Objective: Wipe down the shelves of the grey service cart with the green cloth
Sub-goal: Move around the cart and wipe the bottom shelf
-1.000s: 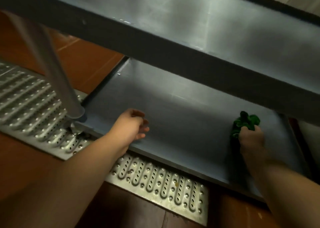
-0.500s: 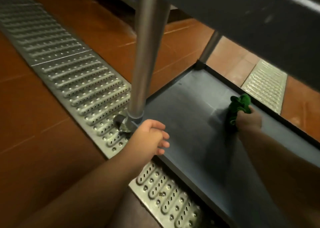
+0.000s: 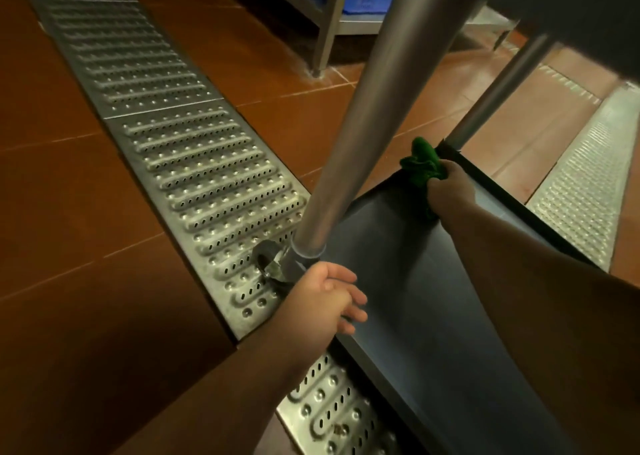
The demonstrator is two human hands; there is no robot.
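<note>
Head view, bottom shelf of the grey service cart. The green cloth (image 3: 423, 167) is shown bunched into a wad at the far corner of the lowest shelf (image 3: 408, 281), close beside the rear upright post (image 3: 498, 91) and against the raised shelf rim. It is gripped by the right hand (image 3: 450, 191), whose fingers are curled round the wad; most of the cloth is enclosed, with only crumpled folds protruding ahead of the knuckles. The left hand (image 3: 329, 297) is seen at the near edge of the shelf, just below the base of the front post (image 3: 367, 118), with fingers loosely spread and nothing held; whether the fingertips touch the shelf cannot be told. A caster (image 3: 268, 262) is visible beside the post base, over the perforated floor drain grate (image 3: 180, 143).

The cloth is judged to be light, soft and fully compliant, so that it can be pressed into the corner and along the rim. A whole-hand hold on the gathered bulk is considered suitable, with the palm bearing down. The shelf surface appears smooth and stiff, and the cloth is expected to slide over it readily. The cart, being wheeled, might be expected to roll under a firm stroke unless steadied.
</note>
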